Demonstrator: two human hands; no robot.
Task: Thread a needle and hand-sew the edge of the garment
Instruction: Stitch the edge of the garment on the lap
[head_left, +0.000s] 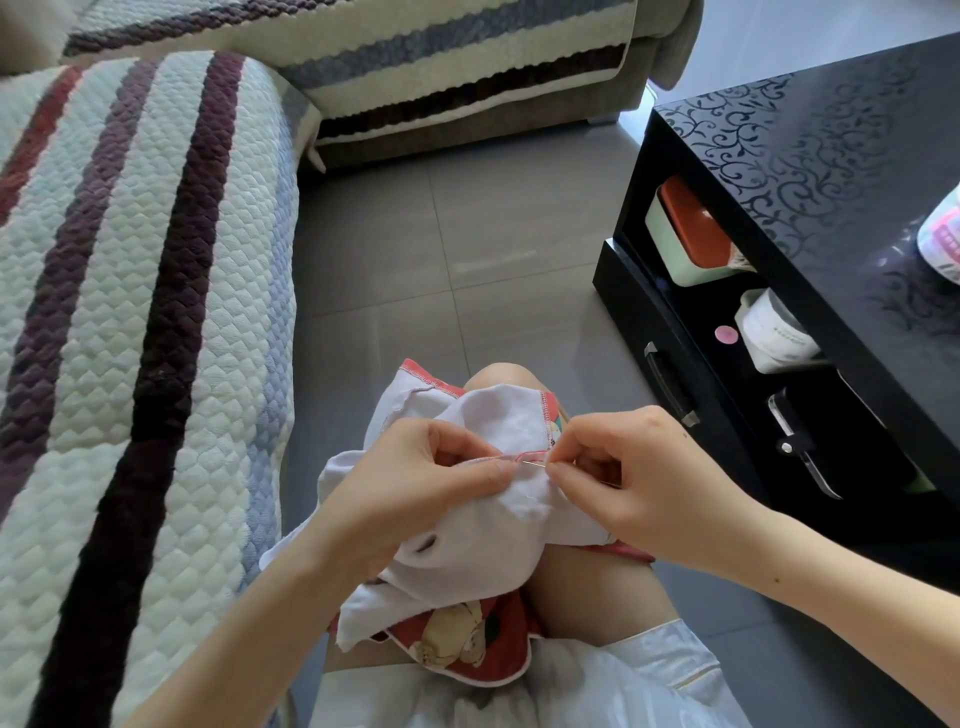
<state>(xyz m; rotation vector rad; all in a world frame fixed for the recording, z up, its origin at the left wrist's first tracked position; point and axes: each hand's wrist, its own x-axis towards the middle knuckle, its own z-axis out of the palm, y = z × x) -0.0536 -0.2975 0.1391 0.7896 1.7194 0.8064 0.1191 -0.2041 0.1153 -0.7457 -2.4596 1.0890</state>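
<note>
On knee (500, 376): garment (467, 551) | needle (535, 462) | tile floor (415, 234) | striped sofa (130, 270) | black table (831, 130)

Open floor (441, 260) ahead btwn sofa (130, 286) left & black cabinet (779, 208) right.

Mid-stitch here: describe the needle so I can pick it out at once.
Find the white garment bunched over the person's knee, then look between the left hand, which pinches the fold, and the right hand. The needle lies there, pinched at one end by the right hand: the thin, straight silver sliver, unlike the looping pink thread beside it.
</note>
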